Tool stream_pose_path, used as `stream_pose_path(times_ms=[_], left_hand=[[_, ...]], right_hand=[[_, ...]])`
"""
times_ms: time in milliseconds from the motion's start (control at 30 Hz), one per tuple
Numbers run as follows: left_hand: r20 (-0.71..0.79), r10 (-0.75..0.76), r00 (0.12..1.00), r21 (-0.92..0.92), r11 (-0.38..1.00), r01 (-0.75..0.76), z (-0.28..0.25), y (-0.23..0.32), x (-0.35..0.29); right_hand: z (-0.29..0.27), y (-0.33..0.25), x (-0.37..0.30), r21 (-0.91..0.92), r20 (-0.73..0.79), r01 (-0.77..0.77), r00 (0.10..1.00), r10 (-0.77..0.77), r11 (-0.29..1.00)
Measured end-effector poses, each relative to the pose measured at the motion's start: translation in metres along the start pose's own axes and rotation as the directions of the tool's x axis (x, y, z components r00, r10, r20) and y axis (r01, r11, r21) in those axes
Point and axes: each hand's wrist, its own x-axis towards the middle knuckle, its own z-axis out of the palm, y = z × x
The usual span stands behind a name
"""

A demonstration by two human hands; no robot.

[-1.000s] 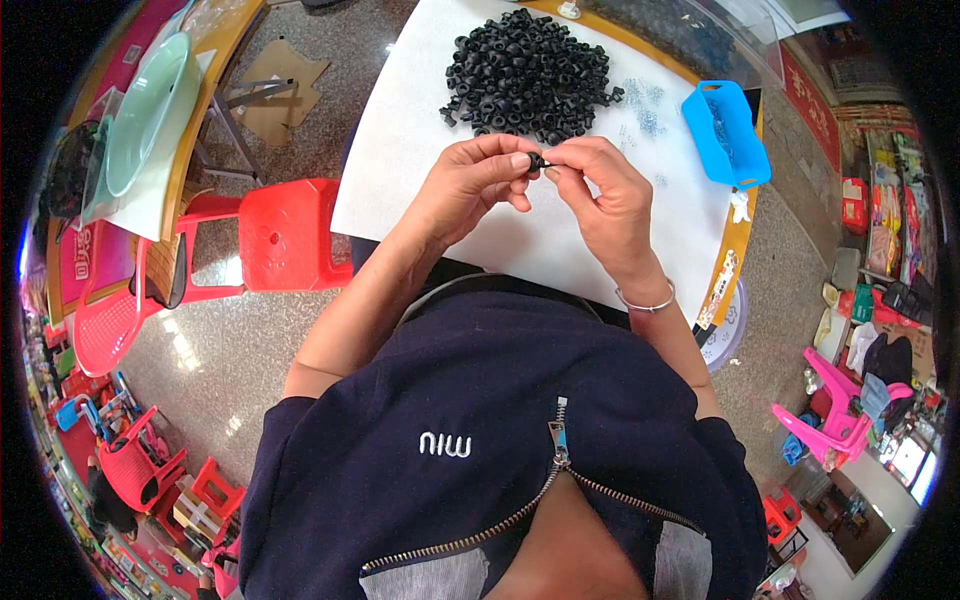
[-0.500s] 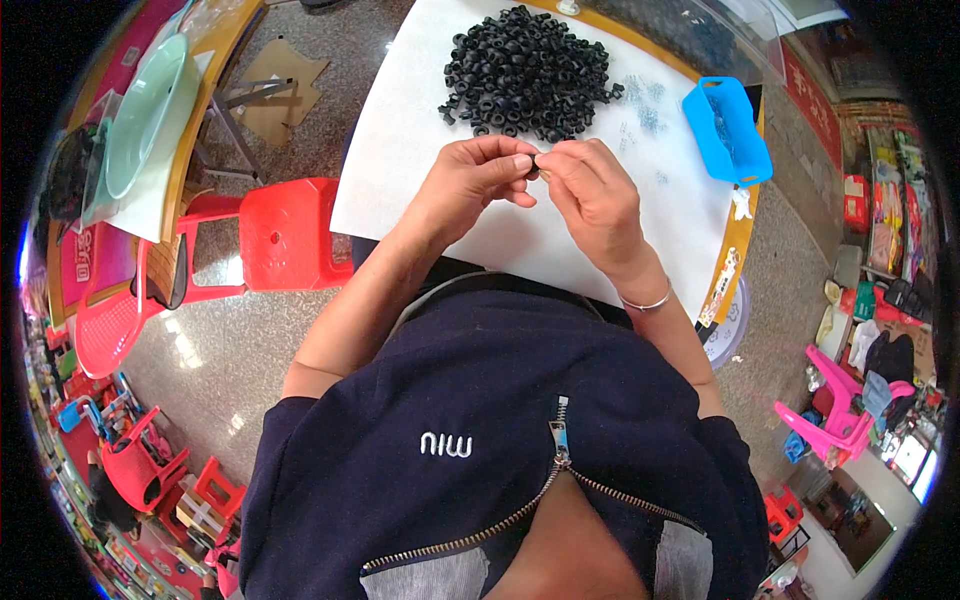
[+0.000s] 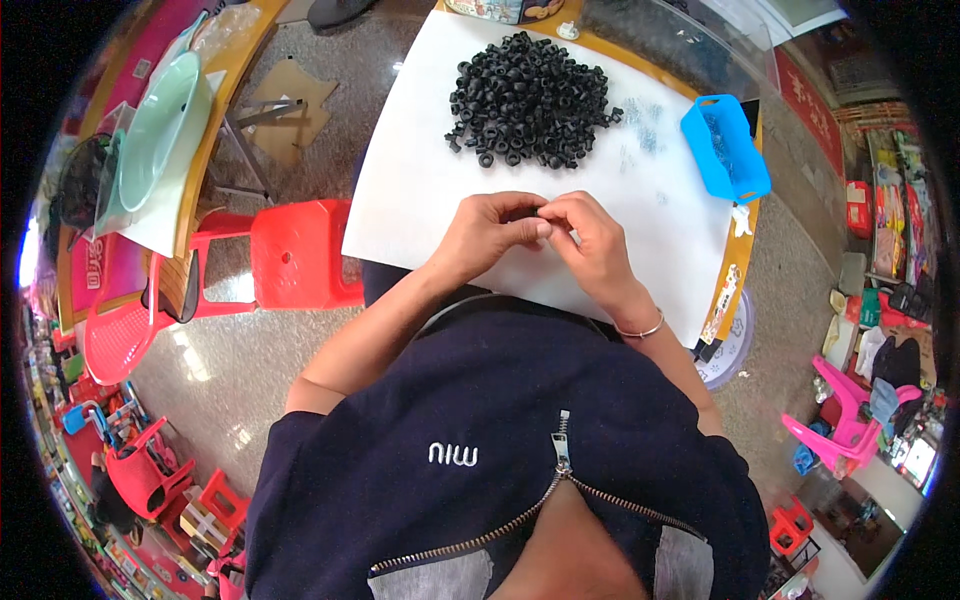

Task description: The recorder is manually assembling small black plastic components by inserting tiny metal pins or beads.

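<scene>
My left hand [image 3: 487, 235] and my right hand [image 3: 597, 250] meet over the near part of a white sheet [image 3: 420, 190] on the table. Both are closed, thumbs and forefingers pinched together around a small black part [image 3: 536, 212], mostly hidden by the fingertips. Beyond them lies a heap of small black ring-shaped parts [image 3: 530, 100], rubber-like in look. To its right, tiny bluish-grey pieces [image 3: 645, 130] are scattered over the sheet. A blue plastic basket [image 3: 697, 150] with small pieces inside stands at the table's right side.
A clear panel [image 3: 680, 45] and a printed tin [image 3: 505, 10] are at the far edge. A red stool [image 3: 300, 255] stands left of the table. Further left, a pale green basin [image 3: 160, 130] rests on another table. A pink chair [image 3: 850, 420] is at the right.
Both hands have come nearer to my body, still pinched together, and the black part is now more hidden. The view has shifted, bringing the tin into sight.
</scene>
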Motion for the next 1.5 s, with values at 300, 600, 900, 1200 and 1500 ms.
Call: stream_pose_path(times_ms=[300, 600, 900, 1200, 1500], left_hand=[[0.111, -0.156, 0.982, -0.29, 0.94, 0.182, 0.002, -0.012, 0.007], [0.066, -0.034, 0.997, -0.283, 0.958, 0.051, 0.037, 0.01, 0.012], [-0.066, 0.033, 0.997, -0.166, 0.985, -0.043, 0.051, -0.003, 0.017], [0.077, -0.046, 0.996, -0.505, 0.86, 0.079, 0.027, 0.013, 0.019], [0.07, -0.058, 0.996, -0.401, 0.913, 0.081, 0.013, 0.001, 0.025]], right_hand=[[-0.015, -0.006, -0.003, 0.126, 0.042, -0.093, 0.995, 0.089, 0.988], [0.011, -0.019, 0.01, 0.52, -0.058, -0.424, 0.849, 0.526, 0.741], [0.023, -0.008, 0.01, 0.376, -0.331, -0.239, 0.868, 0.371, 0.895], [-0.008, -0.01, 0.006, 0.533, -0.023, -0.254, 0.949, 0.314, 0.807], [-0.108, 0.037, 0.115, -0.154, -0.416, -0.035, 0.909, -0.032, 0.987]])
